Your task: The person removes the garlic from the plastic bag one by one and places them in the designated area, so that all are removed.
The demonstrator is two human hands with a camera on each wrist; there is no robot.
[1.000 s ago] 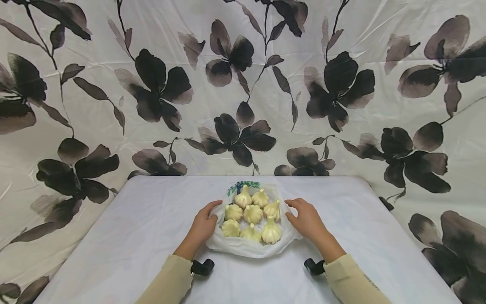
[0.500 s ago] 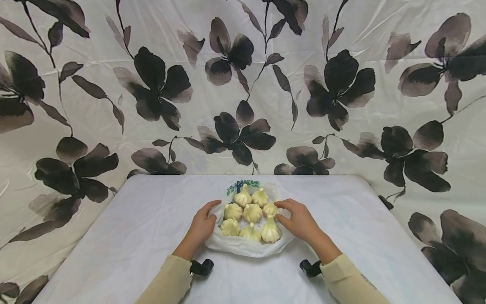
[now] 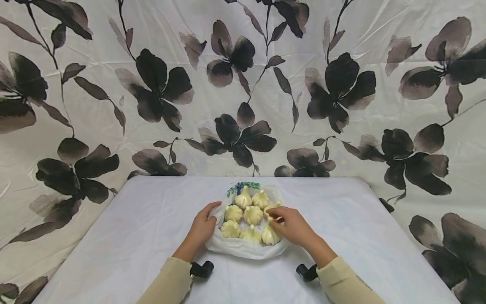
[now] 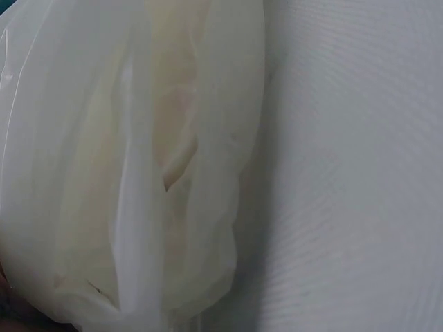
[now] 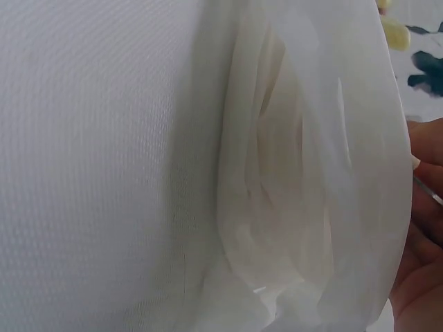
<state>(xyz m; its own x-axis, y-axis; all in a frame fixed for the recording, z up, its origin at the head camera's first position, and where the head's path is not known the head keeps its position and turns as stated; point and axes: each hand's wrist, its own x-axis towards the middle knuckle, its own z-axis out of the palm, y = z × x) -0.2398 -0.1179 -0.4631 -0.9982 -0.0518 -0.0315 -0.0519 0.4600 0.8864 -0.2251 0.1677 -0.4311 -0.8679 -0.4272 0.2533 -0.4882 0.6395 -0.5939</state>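
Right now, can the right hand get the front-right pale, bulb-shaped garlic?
Probably yes: the white plastic bag gapes open, and the right hand has its fingers by that garlic.

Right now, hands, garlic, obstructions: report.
Left hand at bag, left side; right hand at front-right bulb, grip unclear. Eight bulbs inside. Nothing visibly blocking.
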